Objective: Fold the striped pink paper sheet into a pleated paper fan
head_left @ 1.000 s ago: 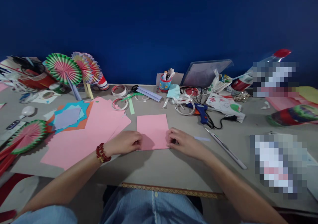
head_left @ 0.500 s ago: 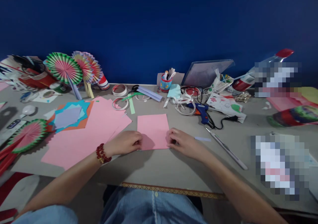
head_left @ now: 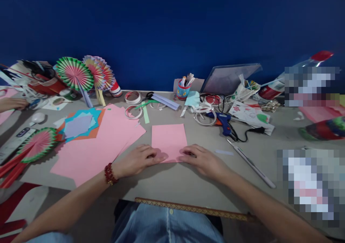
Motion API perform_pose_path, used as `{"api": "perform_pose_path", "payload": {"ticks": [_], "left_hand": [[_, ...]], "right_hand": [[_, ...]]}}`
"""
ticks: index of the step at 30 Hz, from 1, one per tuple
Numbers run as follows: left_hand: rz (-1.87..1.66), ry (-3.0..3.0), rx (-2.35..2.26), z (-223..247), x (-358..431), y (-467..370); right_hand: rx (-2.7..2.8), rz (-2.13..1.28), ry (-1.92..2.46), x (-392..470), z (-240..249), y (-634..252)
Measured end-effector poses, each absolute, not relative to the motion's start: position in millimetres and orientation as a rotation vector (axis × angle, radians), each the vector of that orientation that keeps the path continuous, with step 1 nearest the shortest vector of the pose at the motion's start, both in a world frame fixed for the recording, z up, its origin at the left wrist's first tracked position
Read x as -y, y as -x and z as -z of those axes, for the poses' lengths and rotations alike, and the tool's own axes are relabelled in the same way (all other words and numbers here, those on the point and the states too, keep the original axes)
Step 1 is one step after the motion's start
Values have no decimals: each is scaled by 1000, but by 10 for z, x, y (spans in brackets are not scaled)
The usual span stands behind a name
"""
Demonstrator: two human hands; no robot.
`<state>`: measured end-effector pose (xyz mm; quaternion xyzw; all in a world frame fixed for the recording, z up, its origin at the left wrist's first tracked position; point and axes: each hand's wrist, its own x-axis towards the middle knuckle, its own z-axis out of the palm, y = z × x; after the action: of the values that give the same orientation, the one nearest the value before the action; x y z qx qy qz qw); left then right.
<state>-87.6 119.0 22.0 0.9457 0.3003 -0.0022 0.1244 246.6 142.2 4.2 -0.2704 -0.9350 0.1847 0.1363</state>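
Note:
A pink square of paper (head_left: 169,139) lies flat on the grey table in front of me. My left hand (head_left: 140,158) is at its near left corner, fingers curled, with the thumb lying along the near edge. At the near right corner, my right hand (head_left: 201,160) has its fingers bent and its thumb on the same edge. Both hands pinch the paper at the edge; the fingertips are partly hidden. Left of it, larger pink sheets (head_left: 88,157) lie under a fanned pile of blue, orange and lilac paper squares (head_left: 79,125).
Pleated paper fans (head_left: 74,72), tape rolls (head_left: 133,112), scissors (head_left: 149,96) and a pen cup (head_left: 183,90) stand or lie along the back. To the right are a blue glue gun (head_left: 225,122) and a utility knife (head_left: 250,164). Another person's hand (head_left: 16,103) is at far left.
Both thumbs have moved inward along the paper's near edge. Another person's hand has appeared at far left. The whole view has shifted slightly.

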Motion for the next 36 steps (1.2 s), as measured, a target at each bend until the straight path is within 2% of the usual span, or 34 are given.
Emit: {"api": "perform_pose_path", "payload": {"ticks": [11, 23, 36], "left_hand": [[226, -2862, -702, -460, -1331, 630], [8, -2887, -909, -288, -975, 859], [9, -2827, -778, -236, -882, 965]], "right_hand": [[2845, -330, 665, -1402, -29, -2493], [2897, -140, 636, -1393, -2, -2493], [2865, -91, 651, -1353, -31, -2517]]}}
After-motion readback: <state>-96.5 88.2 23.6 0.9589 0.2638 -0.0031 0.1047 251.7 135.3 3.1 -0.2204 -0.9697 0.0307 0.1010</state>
